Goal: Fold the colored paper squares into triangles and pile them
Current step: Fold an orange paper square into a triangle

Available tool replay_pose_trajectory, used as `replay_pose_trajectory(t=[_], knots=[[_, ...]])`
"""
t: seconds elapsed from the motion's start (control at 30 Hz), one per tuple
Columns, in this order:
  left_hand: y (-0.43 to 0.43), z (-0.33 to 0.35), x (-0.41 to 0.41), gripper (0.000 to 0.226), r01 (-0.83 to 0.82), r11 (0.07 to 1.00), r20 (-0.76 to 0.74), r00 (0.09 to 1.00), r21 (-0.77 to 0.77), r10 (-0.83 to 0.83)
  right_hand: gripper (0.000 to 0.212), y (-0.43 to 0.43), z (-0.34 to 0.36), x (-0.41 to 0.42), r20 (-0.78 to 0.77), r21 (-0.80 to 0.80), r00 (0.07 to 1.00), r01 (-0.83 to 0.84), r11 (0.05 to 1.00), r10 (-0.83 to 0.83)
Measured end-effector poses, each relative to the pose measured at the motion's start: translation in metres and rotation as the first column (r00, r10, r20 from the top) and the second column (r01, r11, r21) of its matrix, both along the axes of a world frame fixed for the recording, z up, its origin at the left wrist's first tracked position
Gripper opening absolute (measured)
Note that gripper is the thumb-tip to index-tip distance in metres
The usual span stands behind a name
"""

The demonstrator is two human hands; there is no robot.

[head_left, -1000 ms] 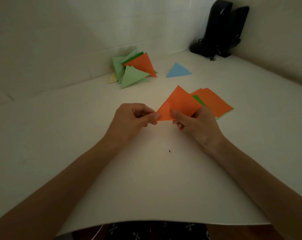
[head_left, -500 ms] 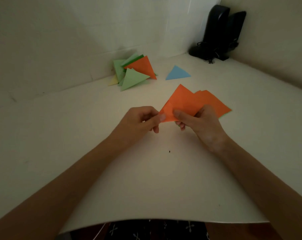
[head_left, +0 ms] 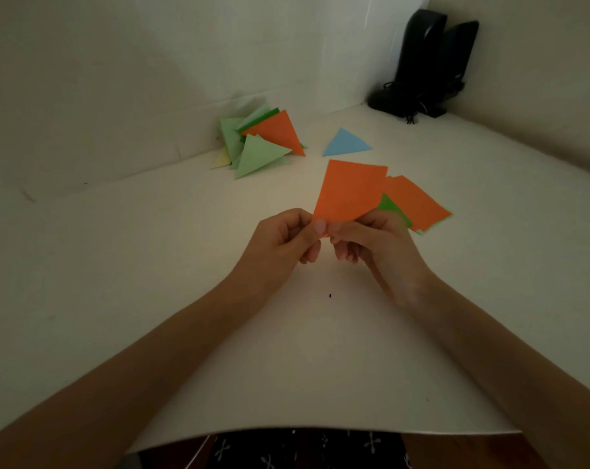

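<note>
An orange paper square [head_left: 349,191] is held up above the white table, its lower corner pinched between both hands. My left hand [head_left: 283,240] grips that corner from the left with thumb and forefinger. My right hand [head_left: 371,240] pinches it from the right, thumb against thumb. Behind my right hand lies a small stack of unfolded squares [head_left: 418,203], orange on top with green edges showing. A pile of folded triangles [head_left: 261,142], light green, orange, dark green and pale yellow, lies at the back by the wall. A single blue triangle [head_left: 347,143] lies to its right.
Two black speakers [head_left: 429,62] with cables stand in the back right corner. The white table sheet [head_left: 117,265] ends in a curved front edge near my body. A tiny dark speck [head_left: 330,295] lies between my forearms.
The orange paper has turned more upright and my hands have come together at its lower corner. My right hand slid from the paper's middle edge toward the left hand.
</note>
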State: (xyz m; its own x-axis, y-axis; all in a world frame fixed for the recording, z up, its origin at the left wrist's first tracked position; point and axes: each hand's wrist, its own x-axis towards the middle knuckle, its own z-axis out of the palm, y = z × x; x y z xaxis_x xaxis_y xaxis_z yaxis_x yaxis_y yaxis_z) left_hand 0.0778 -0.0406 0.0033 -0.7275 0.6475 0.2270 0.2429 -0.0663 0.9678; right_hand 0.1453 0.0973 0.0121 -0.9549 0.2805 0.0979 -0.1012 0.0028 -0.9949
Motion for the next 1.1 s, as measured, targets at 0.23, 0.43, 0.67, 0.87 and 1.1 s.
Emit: replay_pose_trajectory(t=[0.23,0.43,0.67,0.87,1.1], knots=[[-0.002,0.003,-0.002,0.019,-0.005,1.000,0.070,0.998,0.014,0.004,0.010,0.010,-0.001,-0.002,0.005,-0.124,1.000,-0.024,0.992,0.025],[-0.003,0.001,-0.006,0.019,0.002,1.000,0.042,0.999,-0.023,-0.001,0.012,0.015,0.000,-0.001,0.034,-0.087,0.999,-0.004,0.996,0.007],[-0.005,0.001,-0.009,0.018,-0.008,0.999,0.056,0.998,-0.041,0.010,0.018,0.022,0.004,-0.001,0.029,-0.039,1.000,0.008,0.999,-0.006],[-0.004,0.004,-0.009,0.020,-0.016,0.999,0.054,0.998,-0.048,0.018,0.026,0.025,0.005,-0.003,0.042,-0.013,0.998,0.051,0.999,-0.050],[0.005,0.003,0.005,0.034,-0.059,0.979,0.367,0.930,0.194,-0.017,0.031,0.010,0.002,-0.004,-0.027,-0.220,0.982,0.174,0.960,-0.185]])
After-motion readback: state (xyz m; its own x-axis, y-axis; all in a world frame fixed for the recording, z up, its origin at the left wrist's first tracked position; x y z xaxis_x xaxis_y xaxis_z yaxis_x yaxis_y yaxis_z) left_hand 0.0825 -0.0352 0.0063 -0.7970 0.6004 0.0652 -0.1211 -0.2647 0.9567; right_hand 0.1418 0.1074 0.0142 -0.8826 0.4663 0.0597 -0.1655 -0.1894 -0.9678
